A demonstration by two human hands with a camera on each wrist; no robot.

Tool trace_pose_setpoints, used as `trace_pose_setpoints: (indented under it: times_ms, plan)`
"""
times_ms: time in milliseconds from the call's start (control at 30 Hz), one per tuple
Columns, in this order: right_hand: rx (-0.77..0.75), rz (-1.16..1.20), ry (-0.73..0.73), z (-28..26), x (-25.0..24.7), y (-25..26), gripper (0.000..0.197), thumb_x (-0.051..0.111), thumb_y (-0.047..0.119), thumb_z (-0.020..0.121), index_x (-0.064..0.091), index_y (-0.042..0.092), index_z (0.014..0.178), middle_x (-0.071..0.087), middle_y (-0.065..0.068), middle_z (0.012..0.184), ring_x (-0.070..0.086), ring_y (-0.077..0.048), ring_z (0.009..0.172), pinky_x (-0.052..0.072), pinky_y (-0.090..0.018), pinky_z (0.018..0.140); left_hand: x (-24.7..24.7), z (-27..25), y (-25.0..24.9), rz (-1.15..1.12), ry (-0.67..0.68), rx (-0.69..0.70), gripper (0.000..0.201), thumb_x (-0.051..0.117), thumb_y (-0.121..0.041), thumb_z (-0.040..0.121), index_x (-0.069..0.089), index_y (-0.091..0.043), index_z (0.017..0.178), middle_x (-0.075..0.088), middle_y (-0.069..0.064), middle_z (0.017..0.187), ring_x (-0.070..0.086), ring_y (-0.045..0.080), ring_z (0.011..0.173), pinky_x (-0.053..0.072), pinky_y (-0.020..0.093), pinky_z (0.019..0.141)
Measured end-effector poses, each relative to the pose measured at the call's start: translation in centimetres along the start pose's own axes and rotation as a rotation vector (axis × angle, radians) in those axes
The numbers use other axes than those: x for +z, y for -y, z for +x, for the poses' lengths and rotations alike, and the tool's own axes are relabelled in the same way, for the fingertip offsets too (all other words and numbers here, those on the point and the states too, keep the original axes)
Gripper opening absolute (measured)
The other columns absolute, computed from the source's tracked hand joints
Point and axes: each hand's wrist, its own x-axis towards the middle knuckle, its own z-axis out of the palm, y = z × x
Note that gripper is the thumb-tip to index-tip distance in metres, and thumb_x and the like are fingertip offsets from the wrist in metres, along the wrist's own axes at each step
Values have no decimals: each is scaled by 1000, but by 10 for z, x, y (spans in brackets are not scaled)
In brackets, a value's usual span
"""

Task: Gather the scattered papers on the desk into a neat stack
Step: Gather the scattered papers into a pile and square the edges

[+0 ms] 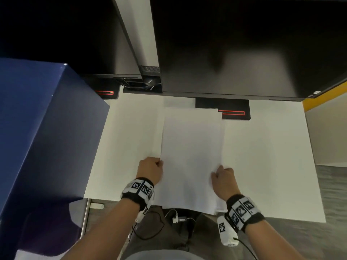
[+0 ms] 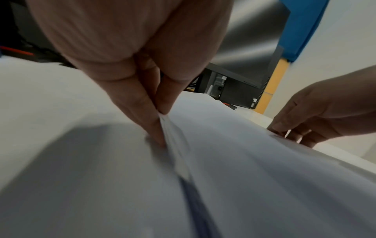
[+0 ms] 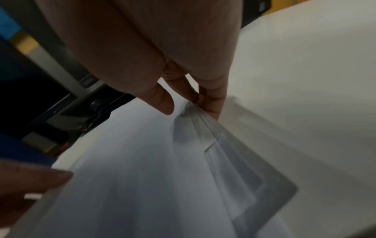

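Observation:
A pile of white papers [image 1: 190, 156] lies in the middle of the white desk [image 1: 266, 156], its near end hanging over the front edge. The sheets are slightly offset at the far and right edges. My left hand [image 1: 150, 168] pinches the pile's left edge [image 2: 168, 128] between thumb and fingers. My right hand [image 1: 223, 175] holds the right edge, thumb on top and fingers under the staggered sheet edges [image 3: 205, 122]. In the left wrist view the right hand [image 2: 317, 116] shows at the far side of the papers [image 2: 244, 161].
A large blue box [image 1: 37, 132] stands on the left, close to my left arm. Two dark monitors [image 1: 244, 45] with black bases [image 1: 234, 109] fill the back. A yellow and white partition [image 1: 330, 113] stands at the right. Cables and a charger [image 1: 178, 219] lie under the desk.

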Motion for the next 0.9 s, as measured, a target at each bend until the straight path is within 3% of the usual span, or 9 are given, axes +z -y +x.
trace_pose_setpoints:
  times_ms: [167,300,367,467,533,633,767,833,900]
  plan:
    - [17,-84,-97,-22,-4,-22,28,43,20,100,60,-2,105,60,-20,107,60,-35,94,46,-33,78,-4,-17,15,35,-34,-50,34,55,-41,96,80,-18,101,78,9,98,70,31,92,55,30,84]
    - [-5,-209,1,-43,9,-23,36,39,23,103,68,3,96,71,-12,98,66,-25,91,50,-29,80,8,-29,24,-77,-8,-46,31,63,-39,94,81,-13,95,78,8,89,71,24,85,54,24,84]
    - [36,-158,9,-46,11,-21,35,42,22,100,69,2,91,72,-13,92,68,-27,86,53,-31,76,10,-33,23,-85,8,-51,35,60,-40,96,80,-12,88,77,9,85,71,25,85,48,20,77]
    - [152,-18,3,-41,-5,-24,37,49,30,96,71,3,82,71,-10,81,66,-25,74,49,-28,71,3,-33,25,-61,-13,-82,42,55,-44,96,73,-14,72,73,5,74,70,28,76,55,27,75]
    - [152,37,-65,-25,-16,-24,43,51,39,95,68,0,105,69,-17,104,64,-31,94,48,-31,85,-6,-23,23,-69,-88,-95,40,54,-47,94,76,-15,85,76,6,84,70,27,83,54,27,79]
    - [175,123,-189,5,-24,-7,73,58,52,89,49,-4,134,52,-25,131,49,-39,121,39,-41,104,-12,1,2,-103,-174,-114,49,55,-58,89,77,-16,104,77,5,103,69,28,98,52,28,87]
    - [354,159,-190,36,-23,38,104,67,69,72,35,-5,139,42,-24,137,44,-39,127,36,-45,108,6,19,-40,-55,-223,-83,80,52,-79,76,65,-16,124,70,3,117,65,26,108,52,34,94]
    - [441,278,-154,46,-22,54,110,76,63,67,28,-3,141,41,-22,142,43,-37,131,37,-44,108,19,22,-57,48,-213,-66,91,50,-82,72,55,-14,132,63,8,122,60,30,112,48,41,98]
    - [437,384,-117,55,-23,58,103,84,48,67,30,-2,140,46,-21,141,47,-36,130,40,-42,106,26,24,-69,92,-180,-75,86,57,-75,74,46,-16,136,59,11,124,58,34,114,45,44,100]
